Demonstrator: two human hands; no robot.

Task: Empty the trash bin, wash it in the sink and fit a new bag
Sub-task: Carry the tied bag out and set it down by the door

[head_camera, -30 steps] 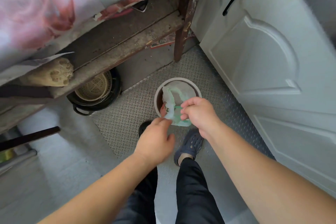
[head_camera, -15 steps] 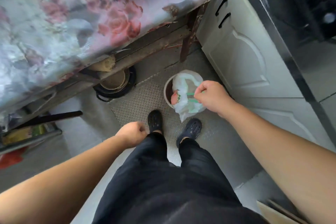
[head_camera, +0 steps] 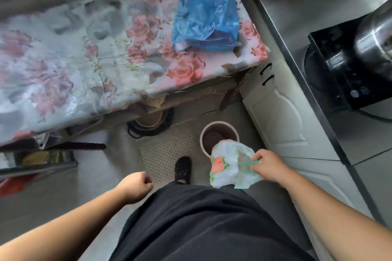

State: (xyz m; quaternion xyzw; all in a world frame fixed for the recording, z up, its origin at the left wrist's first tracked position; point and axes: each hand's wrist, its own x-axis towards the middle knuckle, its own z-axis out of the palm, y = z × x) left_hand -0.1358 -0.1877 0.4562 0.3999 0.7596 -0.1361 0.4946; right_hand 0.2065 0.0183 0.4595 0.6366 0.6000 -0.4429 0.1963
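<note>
A small round trash bin (head_camera: pixel 219 125) with a pale rim and dark brown inside stands on the metal floor plate beside the white cabinet. Its inside shows bare. My right hand (head_camera: pixel 268 166) grips the green handles of a white and green trash bag (head_camera: pixel 230 167), which hangs lifted out in front of the bin and covers its near rim. Something orange shows through the bag. My left hand (head_camera: pixel 135 185) hangs by my hip with its fingers curled, holding nothing.
A table with a flowered cloth (head_camera: pixel 101 48) and a blue plastic bag (head_camera: pixel 203 8) stands to the left. Under it sits a black pot (head_camera: pixel 150 123). White cabinet doors (head_camera: pixel 282 121) and a counter with a black cooker (head_camera: pixel 347 63) run along the right.
My right hand has lifted the bag out of the bin, leaving it bare inside. My left hand let go of the bag and dropped to my side. The view rose as I stood up.
</note>
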